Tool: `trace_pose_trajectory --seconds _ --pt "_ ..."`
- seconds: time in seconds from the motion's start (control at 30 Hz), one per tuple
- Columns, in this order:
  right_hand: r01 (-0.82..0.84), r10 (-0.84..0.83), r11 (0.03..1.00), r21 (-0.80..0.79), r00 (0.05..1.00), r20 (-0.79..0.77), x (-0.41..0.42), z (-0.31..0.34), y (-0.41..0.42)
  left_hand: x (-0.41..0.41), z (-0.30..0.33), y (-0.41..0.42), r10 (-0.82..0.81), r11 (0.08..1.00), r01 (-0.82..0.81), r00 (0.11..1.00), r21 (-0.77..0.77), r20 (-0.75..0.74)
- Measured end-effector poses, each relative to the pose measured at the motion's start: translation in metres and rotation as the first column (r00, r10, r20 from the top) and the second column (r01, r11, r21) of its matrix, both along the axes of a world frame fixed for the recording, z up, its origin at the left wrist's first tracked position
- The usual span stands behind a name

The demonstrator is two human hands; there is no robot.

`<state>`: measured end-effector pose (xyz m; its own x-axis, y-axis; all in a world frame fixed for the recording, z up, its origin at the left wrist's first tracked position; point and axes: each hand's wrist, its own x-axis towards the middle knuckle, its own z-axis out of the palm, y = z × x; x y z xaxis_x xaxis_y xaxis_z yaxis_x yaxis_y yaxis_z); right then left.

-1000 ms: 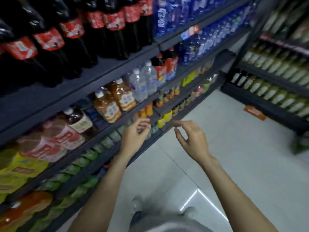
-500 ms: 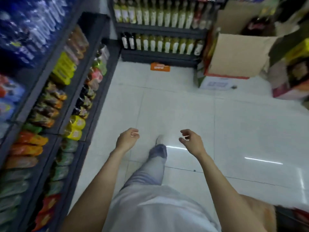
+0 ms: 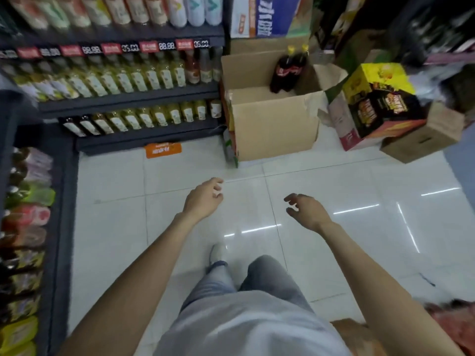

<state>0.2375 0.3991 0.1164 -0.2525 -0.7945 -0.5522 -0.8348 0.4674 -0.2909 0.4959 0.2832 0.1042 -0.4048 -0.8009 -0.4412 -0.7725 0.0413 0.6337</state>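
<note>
My left hand (image 3: pixel 204 199) and my right hand (image 3: pixel 307 210) hang in front of me over the white tiled floor (image 3: pixel 347 181), fingers loosely curled, holding nothing. Ahead stands an open brown cardboard box (image 3: pixel 272 124) on the floor. Two dark cola bottles (image 3: pixel 288 70) with yellow caps and red labels stand upright inside it, at its far side. Both hands are well short of the box.
Dark shelves (image 3: pixel 128 98) with rows of yellowish bottles fill the far left; another shelf (image 3: pixel 57 227) of packaged goods runs along my left. An orange sign (image 3: pixel 163 150) lies at the shelf foot. A yellow-and-black carton (image 3: pixel 380 98) and a tilted brown box (image 3: pixel 424 140) sit to the right.
I have turned away from the drinks shelf on my left and moved down the aisle; the cardboard box is now much closer. Both hands stay empty and lowered.
</note>
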Motion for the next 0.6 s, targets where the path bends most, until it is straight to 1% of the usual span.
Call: trace_pose_trajectory --seconds 0.13,0.2,0.3,0.4,0.5,0.6 --pt "0.013 -0.014 0.995 -0.095 1.000 -0.016 -0.085 0.001 -0.104 -0.085 0.007 -0.094 0.036 0.999 -0.033 0.994 0.029 -0.103" --pt "-0.009 0.009 0.995 -0.103 1.000 -0.004 -0.131 -0.006 -0.161 -0.129 0.000 -0.145 0.027 0.998 -0.022 0.995 0.058 -0.092" --pt "-0.038 0.039 0.992 -0.117 0.999 0.013 -0.200 -0.025 -0.251 -0.197 -0.020 -0.223 -0.013 0.998 0.015 1.000 0.064 -0.024" --pt "-0.032 0.037 0.992 -0.123 0.998 0.045 -0.265 -0.047 -0.336 -0.260 -0.042 -0.288 0.094 0.990 -0.092 0.995 0.107 -0.017" --pt "0.061 -0.044 0.985 -0.159 0.993 0.111 -0.319 -0.067 -0.410 -0.317 -0.066 -0.343 0.240 0.960 -0.236 0.971 0.150 -0.005" --pt "0.115 -0.101 0.966 -0.231 0.992 0.071 -0.359 -0.089 -0.470 -0.370 -0.094 -0.394 0.307 0.938 -0.303 0.952 0.165 0.004"
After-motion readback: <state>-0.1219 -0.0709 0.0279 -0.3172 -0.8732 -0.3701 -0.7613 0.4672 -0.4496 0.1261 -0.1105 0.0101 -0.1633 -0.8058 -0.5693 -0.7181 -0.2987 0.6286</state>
